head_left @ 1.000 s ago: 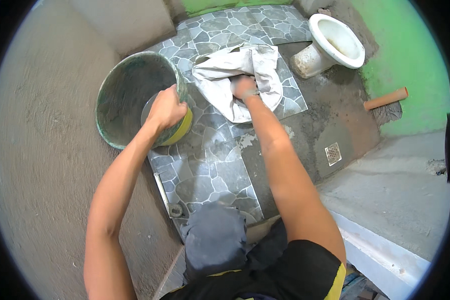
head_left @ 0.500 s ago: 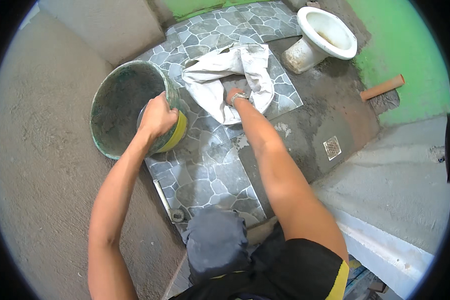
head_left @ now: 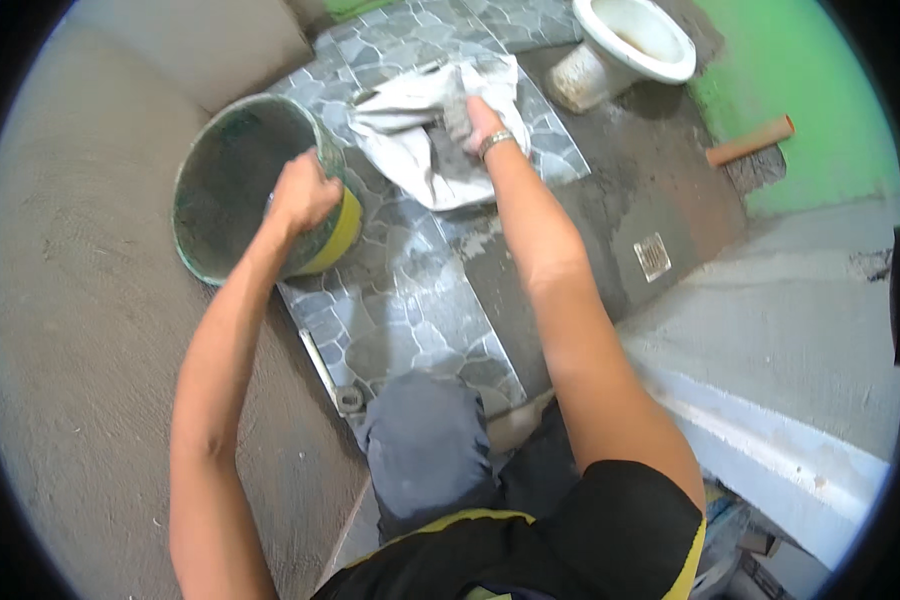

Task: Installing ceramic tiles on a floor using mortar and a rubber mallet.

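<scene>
Stone-patterned floor (head_left: 400, 315) beside bare cement. White sack (head_left: 398, 152) lies open, right of bucket (head_left: 339, 233); left hand (head_left: 305, 192) curled round bucket rim. Right hand (head_left: 483, 124) at sack mouth, over grey powder (head_left: 450, 162); blurred, finger closure cannot be told. Step, judged: scooping; next move calls for steady bucket. No writing legible.

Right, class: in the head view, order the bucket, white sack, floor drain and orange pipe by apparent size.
1. Bucket
2. White sack
3. Orange pipe and floor drain: too alike to rank
</scene>
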The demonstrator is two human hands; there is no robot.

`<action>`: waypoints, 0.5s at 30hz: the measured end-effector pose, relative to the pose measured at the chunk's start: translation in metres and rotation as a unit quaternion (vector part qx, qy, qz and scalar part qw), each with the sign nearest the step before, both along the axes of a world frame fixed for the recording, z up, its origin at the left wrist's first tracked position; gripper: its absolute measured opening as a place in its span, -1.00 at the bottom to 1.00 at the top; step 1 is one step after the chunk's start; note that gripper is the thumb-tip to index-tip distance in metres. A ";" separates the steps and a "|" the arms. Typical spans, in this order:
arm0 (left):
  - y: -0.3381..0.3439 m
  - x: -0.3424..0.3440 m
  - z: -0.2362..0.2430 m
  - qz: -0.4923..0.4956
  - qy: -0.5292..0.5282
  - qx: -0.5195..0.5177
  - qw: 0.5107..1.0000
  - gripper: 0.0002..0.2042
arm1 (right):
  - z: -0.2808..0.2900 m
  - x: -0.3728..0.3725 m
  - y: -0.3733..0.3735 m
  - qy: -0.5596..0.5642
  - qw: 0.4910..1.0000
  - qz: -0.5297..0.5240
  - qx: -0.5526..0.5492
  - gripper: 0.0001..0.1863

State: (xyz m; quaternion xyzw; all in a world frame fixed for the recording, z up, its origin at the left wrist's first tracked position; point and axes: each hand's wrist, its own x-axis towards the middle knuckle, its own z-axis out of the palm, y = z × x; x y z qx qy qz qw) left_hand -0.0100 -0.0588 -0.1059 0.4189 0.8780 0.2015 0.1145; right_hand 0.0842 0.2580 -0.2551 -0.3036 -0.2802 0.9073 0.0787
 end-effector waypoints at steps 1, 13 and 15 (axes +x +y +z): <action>0.009 0.004 -0.002 -0.014 -0.014 0.019 1.000 -0.65 | 0.009 0.025 0.007 0.072 0.996 0.023 -0.055 -0.77; 0.011 -0.024 -0.006 -0.085 -0.026 -0.008 0.996 -0.63 | -0.094 0.306 -0.164 -0.043 0.986 -0.059 -0.147 -0.79; -0.006 -0.027 0.003 -0.069 -0.010 -0.038 0.997 -0.63 | -0.098 0.302 -0.185 -0.061 0.980 -0.066 -0.176 -0.84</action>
